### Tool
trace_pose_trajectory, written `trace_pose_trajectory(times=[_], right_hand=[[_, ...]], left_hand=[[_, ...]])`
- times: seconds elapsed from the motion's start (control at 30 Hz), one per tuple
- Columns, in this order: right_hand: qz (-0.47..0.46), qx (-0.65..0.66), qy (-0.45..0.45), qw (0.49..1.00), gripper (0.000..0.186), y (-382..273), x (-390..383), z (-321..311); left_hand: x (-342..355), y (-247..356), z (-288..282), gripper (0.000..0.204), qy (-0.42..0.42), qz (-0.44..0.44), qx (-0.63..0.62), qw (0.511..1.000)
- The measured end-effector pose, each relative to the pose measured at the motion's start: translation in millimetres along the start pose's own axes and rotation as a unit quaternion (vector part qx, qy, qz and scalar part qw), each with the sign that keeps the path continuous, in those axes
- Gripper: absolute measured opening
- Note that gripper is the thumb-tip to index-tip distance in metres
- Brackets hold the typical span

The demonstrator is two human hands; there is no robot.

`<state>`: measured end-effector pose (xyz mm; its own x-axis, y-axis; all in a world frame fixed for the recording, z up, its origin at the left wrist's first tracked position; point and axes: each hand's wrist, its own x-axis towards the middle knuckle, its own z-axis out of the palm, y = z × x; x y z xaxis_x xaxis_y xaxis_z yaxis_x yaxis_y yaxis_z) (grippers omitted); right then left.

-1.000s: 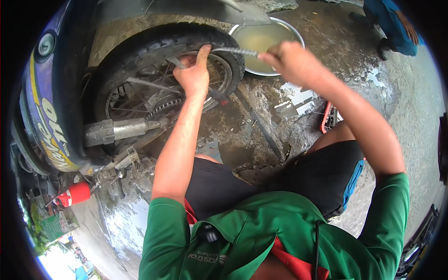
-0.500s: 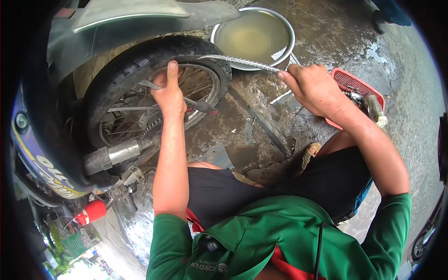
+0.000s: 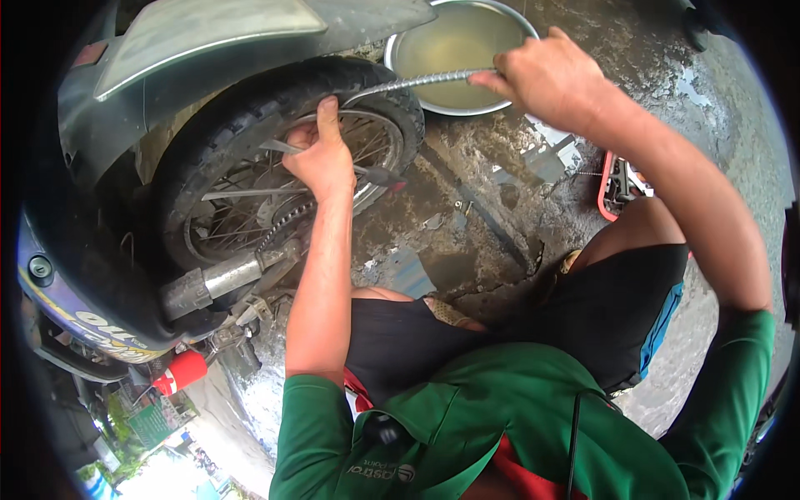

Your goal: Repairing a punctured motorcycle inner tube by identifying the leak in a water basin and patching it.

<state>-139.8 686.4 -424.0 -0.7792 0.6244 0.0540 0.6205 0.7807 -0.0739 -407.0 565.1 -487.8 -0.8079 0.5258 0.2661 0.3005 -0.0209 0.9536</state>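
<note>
My right hand (image 3: pixel 550 83) is closed around the outer end of a ribbed metal tyre lever (image 3: pixel 421 81). The lever's far, bent end meets the edge of the black motorcycle tyre (image 3: pixel 225 125) beside the spoked rim (image 3: pixel 398 137). My left hand (image 3: pixel 321 154) is at the wheel, thumb against the tyre sidewall and fingers curled around a flat metal bar (image 3: pixel 277 146). What looks like the bar's dark, red-tipped end (image 3: pixel 385 177) shows past the wrist. Part of the fingers' grip is hidden.
The motorcycle's fender (image 3: pixel 358 29) overhangs the wheel; its exhaust pipe (image 3: pixel 225 275) and chain (image 3: pixel 283 221) lie nearer me. A metal basin of cloudy water (image 3: pixel 462 46) stands beyond the tyre. A red tool basket (image 3: pixel 604 200) sits right of my knee. The concrete floor (image 3: pixel 492 217) is wet.
My right hand has swung the lever's outer end farther away from me and up. My left hand keeps its place on the wheel. The whole view has shifted slightly.
</note>
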Motion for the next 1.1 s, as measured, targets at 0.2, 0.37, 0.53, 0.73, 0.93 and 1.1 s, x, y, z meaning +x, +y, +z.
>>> trace_pose_trajectory(times=[0.2, 0.37, 0.53, 0.73, 0.93, 1.1], right_hand=[[0.024, -0.053, -0.132, 0.990, 0.052, -9.6, 19.3, -34.4], [0.079, 0.062, -0.066, 0.993, 0.060, -49.2, -13.2, -14.4], [0.138, 0.281, -0.172, 0.934, 0.053, -54.6, -33.6, 0.8], [-0.032, 0.361, -0.108, 0.926, 0.044, 20.1, -43.9, -6.0], [-0.001, 0.243, -0.108, 0.964, 0.042, 30.3, -29.0, 10.5], [-0.006, 0.319, -0.113, 0.941, 0.048, 56.2, -10.7, 24.3]], left_hand=[[3.0, -4.9, 2.3, 0.028, -0.013, -0.006, -0.005, 1.000], [1.4, -3.8, 1.2, 0.024, -0.018, -0.018, 0.077, 0.997], [-3.0, -13.8, -0.6, 0.026, -0.060, -0.013, 0.006, 0.998], [5.8, -21.7, -19.8, 0.027, -0.136, -0.004, -0.084, 0.987], [5.0, -24.0, -15.3, 0.026, -0.115, -0.013, 0.002, 0.993], [-4.6, -27.5, 3.2, 0.026, -0.076, -0.019, 0.019, 0.997]])
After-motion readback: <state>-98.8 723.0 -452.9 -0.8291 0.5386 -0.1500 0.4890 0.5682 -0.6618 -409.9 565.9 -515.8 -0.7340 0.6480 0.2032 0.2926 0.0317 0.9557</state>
